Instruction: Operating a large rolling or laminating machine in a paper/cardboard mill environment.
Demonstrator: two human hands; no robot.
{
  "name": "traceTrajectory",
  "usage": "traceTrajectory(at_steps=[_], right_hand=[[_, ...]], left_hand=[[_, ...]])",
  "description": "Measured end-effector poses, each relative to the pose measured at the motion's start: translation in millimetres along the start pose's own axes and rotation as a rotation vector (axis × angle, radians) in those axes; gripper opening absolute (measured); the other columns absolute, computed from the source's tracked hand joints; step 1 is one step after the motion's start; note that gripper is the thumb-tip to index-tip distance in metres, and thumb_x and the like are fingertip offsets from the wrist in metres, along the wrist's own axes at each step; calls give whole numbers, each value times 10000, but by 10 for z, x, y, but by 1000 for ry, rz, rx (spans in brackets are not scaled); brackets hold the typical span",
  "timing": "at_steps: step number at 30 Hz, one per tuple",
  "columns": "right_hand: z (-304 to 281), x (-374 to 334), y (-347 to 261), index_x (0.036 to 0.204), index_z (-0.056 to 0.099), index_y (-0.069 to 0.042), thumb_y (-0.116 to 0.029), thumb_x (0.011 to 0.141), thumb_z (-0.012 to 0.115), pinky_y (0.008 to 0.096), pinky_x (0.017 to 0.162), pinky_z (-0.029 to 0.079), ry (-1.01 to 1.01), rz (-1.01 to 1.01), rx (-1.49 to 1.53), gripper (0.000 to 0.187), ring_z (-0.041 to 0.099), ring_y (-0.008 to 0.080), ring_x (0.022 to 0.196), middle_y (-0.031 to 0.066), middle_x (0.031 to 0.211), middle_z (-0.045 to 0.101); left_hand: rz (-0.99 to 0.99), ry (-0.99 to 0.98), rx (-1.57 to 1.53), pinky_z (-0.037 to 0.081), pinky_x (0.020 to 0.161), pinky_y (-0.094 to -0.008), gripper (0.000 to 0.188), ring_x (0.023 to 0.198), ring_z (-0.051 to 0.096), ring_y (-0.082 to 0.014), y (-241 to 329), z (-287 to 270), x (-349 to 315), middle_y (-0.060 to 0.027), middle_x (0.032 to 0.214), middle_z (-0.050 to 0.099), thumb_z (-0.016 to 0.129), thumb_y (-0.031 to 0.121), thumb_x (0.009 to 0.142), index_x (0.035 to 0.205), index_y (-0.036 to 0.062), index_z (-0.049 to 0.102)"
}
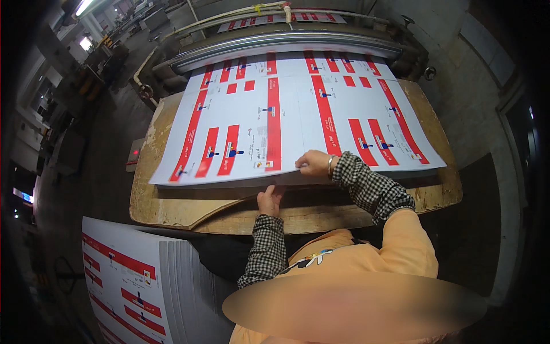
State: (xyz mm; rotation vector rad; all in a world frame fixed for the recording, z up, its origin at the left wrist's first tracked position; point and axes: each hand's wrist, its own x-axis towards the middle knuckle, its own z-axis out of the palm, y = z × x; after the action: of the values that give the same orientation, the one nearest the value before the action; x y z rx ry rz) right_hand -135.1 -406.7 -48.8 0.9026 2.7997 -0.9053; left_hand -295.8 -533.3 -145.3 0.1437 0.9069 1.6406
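The right hand [316, 163] is over the near part of the wooden table [144, 192], thumb and fingers pinched together on the near edge of a wide printed sheet [299, 123]. The left hand [268, 202] is lower and closer to the table's near rim, its fingers curled upward just under that same edge; from where I stand I cannot tell whether it grips anything. The printed sheet, white with red bars and small blue marks, lies across the top of the table, its near edge short of the rim and its far end up at a long metal roller [286, 49] beyond the table. Past the roller I see more red-barred print [281, 20]. A handwheel [429, 73] sits off the table's far right corner. A small box with a red light [135, 153] is beside the table's left edge, and a thick stack of similar sheets [172, 269] rises in front of its near left corner.
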Motion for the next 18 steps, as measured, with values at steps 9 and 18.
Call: traceTrajectory(at_steps=[9,18], right_hand=[[170,-113,-48,945,579,11,-120,683,533,297,778,458,129,-41,100,296,576,275,885,186,999,570],[146,422,474,899,574,-11,-229,665,572,329,779,426,234,166,37,320,526,284,916,149,953,570]], left_hand=[[58,225,97,527,676,-378,209,803,590,-296,12,146,-27,-199,944,540,389,18,784,939,-95,472],[10,164,114,521,693,-385,326,810,537,-267,-40,62,10,-178,906,449,513,196,836,929,-96,402]])
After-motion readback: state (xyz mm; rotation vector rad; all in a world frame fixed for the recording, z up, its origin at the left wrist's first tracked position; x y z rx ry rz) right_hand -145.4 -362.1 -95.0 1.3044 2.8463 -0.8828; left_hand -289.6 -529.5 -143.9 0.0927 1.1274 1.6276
